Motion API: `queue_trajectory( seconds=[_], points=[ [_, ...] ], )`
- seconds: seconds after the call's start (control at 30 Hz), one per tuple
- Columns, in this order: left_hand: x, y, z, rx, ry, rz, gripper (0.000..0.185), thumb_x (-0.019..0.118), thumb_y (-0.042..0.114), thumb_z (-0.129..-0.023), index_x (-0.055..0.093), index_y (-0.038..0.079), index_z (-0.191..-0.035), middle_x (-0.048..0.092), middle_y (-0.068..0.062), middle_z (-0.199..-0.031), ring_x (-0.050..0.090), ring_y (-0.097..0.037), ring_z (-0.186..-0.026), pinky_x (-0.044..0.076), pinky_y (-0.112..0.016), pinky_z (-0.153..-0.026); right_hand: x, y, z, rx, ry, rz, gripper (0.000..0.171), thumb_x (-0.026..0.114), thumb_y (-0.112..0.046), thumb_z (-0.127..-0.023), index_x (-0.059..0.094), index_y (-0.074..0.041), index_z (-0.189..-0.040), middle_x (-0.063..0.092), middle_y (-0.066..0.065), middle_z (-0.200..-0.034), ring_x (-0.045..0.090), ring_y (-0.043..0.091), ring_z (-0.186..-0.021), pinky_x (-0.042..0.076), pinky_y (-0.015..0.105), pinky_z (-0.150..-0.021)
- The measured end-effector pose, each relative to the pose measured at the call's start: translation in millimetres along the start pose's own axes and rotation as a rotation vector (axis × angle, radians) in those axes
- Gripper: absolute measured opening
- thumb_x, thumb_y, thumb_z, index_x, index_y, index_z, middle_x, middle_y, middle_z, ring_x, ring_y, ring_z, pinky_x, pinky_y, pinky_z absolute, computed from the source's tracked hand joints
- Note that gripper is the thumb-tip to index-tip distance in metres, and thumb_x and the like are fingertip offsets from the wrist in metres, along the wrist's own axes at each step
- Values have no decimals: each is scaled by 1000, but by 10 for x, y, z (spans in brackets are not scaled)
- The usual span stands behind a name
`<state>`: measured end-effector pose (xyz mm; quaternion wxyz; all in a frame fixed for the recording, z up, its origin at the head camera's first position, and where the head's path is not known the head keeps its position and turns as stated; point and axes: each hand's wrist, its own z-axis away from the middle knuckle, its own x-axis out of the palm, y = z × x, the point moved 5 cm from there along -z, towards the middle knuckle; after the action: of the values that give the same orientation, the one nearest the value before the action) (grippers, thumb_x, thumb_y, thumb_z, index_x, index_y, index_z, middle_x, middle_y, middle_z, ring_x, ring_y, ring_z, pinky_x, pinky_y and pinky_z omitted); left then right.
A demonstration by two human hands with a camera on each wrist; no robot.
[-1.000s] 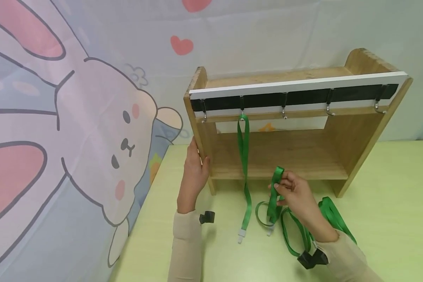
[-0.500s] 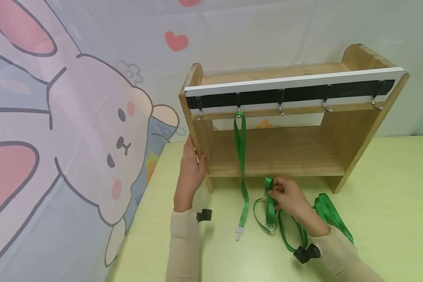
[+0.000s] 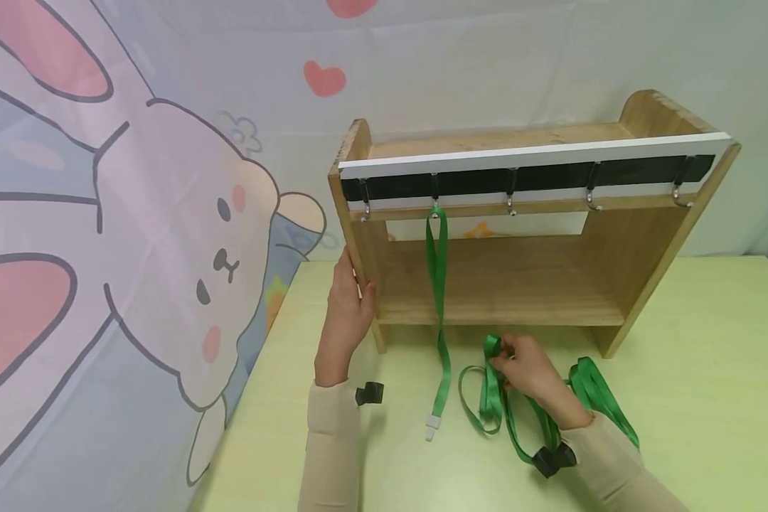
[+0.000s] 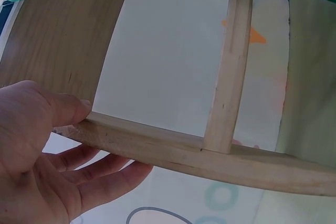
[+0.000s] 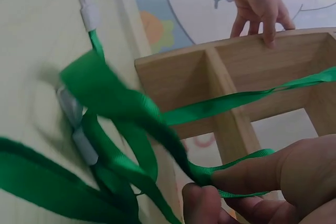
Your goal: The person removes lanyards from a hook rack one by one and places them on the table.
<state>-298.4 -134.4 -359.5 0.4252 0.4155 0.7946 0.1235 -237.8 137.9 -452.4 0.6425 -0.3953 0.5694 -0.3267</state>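
In the head view my left hand (image 3: 348,309) holds the left side panel of a wooden shelf (image 3: 499,277). The left wrist view has the thumb on one face of the panel and the fingers on the other. My right hand (image 3: 532,371) pinches a green lanyard (image 3: 490,387) between thumb and fingers, low in front of the shelf. Its loops hang down to the table, and the right wrist view shows the strap (image 5: 105,87) spreading from the fingertips. Another green lanyard (image 3: 439,277) hangs from the second hook from the left, its white clip (image 3: 432,424) at the bottom.
Several metal hooks line a black strip (image 3: 550,176) along the shelf's top front. More green lanyards (image 3: 596,390) lie folded on the pale yellow table (image 3: 710,370), beside and partly behind my right forearm. A cloth with a rabbit print (image 3: 173,270) hangs at the left and back.
My right hand has lowered toward the table with the lanyard, and more of its strap lies near the tabletop. The left hand keeps its place on the shelf's side.
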Motion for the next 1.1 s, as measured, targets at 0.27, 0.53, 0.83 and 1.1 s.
queue_trajectory(
  seconds=[0.27,0.53,0.83,1.1],
  points=[
    [17,-2,9,8,-2,10,68,55,-4,-99,16,-9,-154,35,-32,-148,49,-48,-129,50,-57,-96,-20,73,-30,-49,50,189,13,66,0,-91,55,-1,-83,51,3,-68,49,17,-57,39,32,-56],
    [30,7,-13,16,-19,20,68,54,-6,-99,16,-9,-155,34,-32,-148,48,-47,-130,50,-55,-96,-16,139,-54,-51,89,288,15,69,-2,-89,67,9,-100,62,4,-74,55,17,-62,48,35,-57],
    [5,41,-15,22,-16,17,68,54,-5,-99,16,-9,-154,35,-32,-147,48,-47,-130,50,-55,-97,-5,135,-43,-20,104,333,32,69,-5,-90,63,13,-116,65,5,-73,59,17,-60,48,34,-52],
    [-14,28,-9,1,-11,15,69,55,-6,-98,15,-9,-155,34,-31,-148,48,-47,-130,50,-56,-97,-19,111,-53,-25,74,362,31,70,-12,-92,65,10,-112,61,4,-68,53,16,-53,43,31,-47]
  ],
)
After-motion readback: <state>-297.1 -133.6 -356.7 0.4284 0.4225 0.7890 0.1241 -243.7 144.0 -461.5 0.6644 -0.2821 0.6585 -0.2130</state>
